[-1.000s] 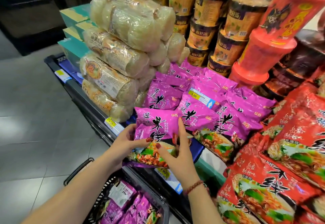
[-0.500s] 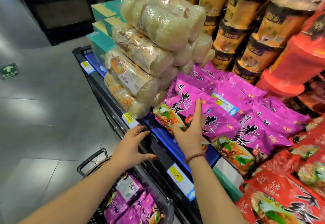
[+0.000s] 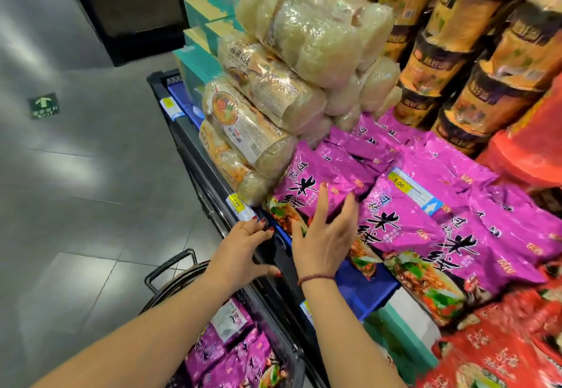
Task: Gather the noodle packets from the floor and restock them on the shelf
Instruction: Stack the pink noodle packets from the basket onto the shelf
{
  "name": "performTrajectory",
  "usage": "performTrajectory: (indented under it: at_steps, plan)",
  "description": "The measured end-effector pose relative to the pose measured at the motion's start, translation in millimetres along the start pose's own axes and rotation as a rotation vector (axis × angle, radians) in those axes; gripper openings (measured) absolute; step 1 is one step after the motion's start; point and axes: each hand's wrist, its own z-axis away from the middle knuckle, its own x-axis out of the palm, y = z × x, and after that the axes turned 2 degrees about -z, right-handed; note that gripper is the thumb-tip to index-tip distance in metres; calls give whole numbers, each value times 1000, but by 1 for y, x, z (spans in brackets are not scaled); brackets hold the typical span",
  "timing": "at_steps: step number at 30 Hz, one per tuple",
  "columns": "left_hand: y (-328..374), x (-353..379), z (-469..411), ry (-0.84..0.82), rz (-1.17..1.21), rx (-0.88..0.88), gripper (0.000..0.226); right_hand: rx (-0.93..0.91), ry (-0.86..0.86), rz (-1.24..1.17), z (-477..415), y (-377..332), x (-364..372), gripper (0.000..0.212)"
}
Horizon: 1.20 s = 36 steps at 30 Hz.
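Observation:
A purple noodle packet [image 3: 316, 180] lies at the front left of the purple pile on the shelf [image 3: 209, 180]. My right hand [image 3: 325, 235] rests on its lower edge with fingers spread and nearly straight. My left hand [image 3: 243, 250] hovers over the shelf's dark front rail, fingers relaxed, holding nothing. More purple packets [image 3: 456, 223] cover the shelf to the right. Below my arms, a black basket [image 3: 170, 269] holds several purple packets [image 3: 234, 354].
Clear bags of pale vermicelli [image 3: 273, 89] are stacked left of the purple pile. Teal boxes [image 3: 203, 22] sit behind them. Noodle cups [image 3: 456, 53] tower at the back, red packets [image 3: 501, 342] lie at the right. Grey tiled floor [image 3: 76, 174] spreads on the left.
Both hands carried the purple packet up onto the shelf. My left hand let go and dropped back to the rail. My right hand slid down to the packet's lower edge.

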Motion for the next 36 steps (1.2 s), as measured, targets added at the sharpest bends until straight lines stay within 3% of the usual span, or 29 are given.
performTrajectory:
  at_steps: [3, 6, 10, 24, 29, 36]
  plan:
    - [-1, 1, -2, -17, -22, -7, 84, -331, 54, 206, 1, 6, -2, 79]
    - [-2, 1, -2, -15, -55, 11, 82, -557, -180, 355, -18, 10, 2, 70]
    - [0, -1, 0, -22, -25, -3, 81, -532, -434, 492, -36, 12, 3, 50]
    - [6, -14, -1, -126, -83, 30, 78, -520, -499, 599, -48, 8, -2, 68]
    - [-8, -28, 4, -124, 19, 53, 63, -473, -532, 437, -46, -2, -23, 64]
    - [-64, -41, 47, 100, 92, 59, 54, -523, -301, 96, 13, -28, -40, 56]
